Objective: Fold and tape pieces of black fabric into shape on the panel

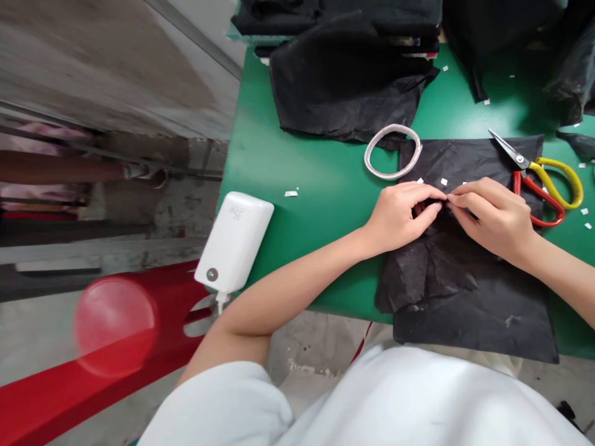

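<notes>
My left hand and my right hand meet fingertip to fingertip above a creased black fabric piece that hangs over the table's front edge. Both are closed in a pinch, thumb toward forefinger; whatever lies between the fingertips is too small to make out. Just beyond my left hand lies a thin whitish ring, perhaps a nearly used-up tape roll. A small white square rests on the fabric close to my fingers. Scissors with one yellow and one red handle lie beside my right hand, blades pointing away.
On the green table, a white power bank with a cable stands at the left edge. Folded black fabric is piled at the back. More dark material sits back right. A red plastic stool or chair is at the left.
</notes>
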The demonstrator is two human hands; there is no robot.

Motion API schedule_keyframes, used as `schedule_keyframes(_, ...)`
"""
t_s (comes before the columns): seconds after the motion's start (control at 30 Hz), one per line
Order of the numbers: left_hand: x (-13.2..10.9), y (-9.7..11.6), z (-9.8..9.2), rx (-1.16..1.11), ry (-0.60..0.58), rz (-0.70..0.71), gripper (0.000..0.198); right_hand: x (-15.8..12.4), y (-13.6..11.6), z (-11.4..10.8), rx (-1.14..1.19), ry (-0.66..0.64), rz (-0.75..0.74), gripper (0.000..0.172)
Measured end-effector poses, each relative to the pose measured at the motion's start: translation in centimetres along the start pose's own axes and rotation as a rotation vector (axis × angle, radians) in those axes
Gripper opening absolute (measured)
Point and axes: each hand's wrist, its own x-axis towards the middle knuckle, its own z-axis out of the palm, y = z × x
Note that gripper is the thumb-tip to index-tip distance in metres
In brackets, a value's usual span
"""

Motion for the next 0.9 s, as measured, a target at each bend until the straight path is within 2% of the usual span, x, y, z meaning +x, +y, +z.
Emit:
schedule_keyframes(0.2, 0.11, 0.50, -0.46, -0.054, -0.072, -0.033, 0.024, 0.11, 0.08, 0.04, -0.019, 0.033, 0.024, 0.014)
schedule_keyframes(0.33, 0.17, 0.30, -0.44, -0.133, -0.045, -0.073, 0.034, 0.22, 0.00, -0.16, 0.004, 0.026, 0.037, 0.012)
schedule_keyframes(0.5, 0.16, 0.07, -0.30, -0.185, -0.010, -0.090, 0.041, 0.07, -0.08, -0.36, 0.033, -0.064, 0.110, 0.009)
schedule_keyframes(0.63, 0.08, -0.15, -0.14, -0.171, 0.017, -0.056, 0.035, -0.07, -0.06, -0.28, 0.044, -0.111, 0.145, 0.010)
schedule_keyframes(0.8, 0.08, -0.29, -0.01, -0.137, 0.037, -0.039, 0.028, -0.10, 0.07, -0.19, 0.020, -0.164, 0.120, 0.018)
schedule_keyframes(0.9, 0.10, -0.32, 0.02, -0.138, 0.031, -0.029, 0.028, -0.02, 0.17, -0.17, 0.001, -0.147, 0.095, 0.018)
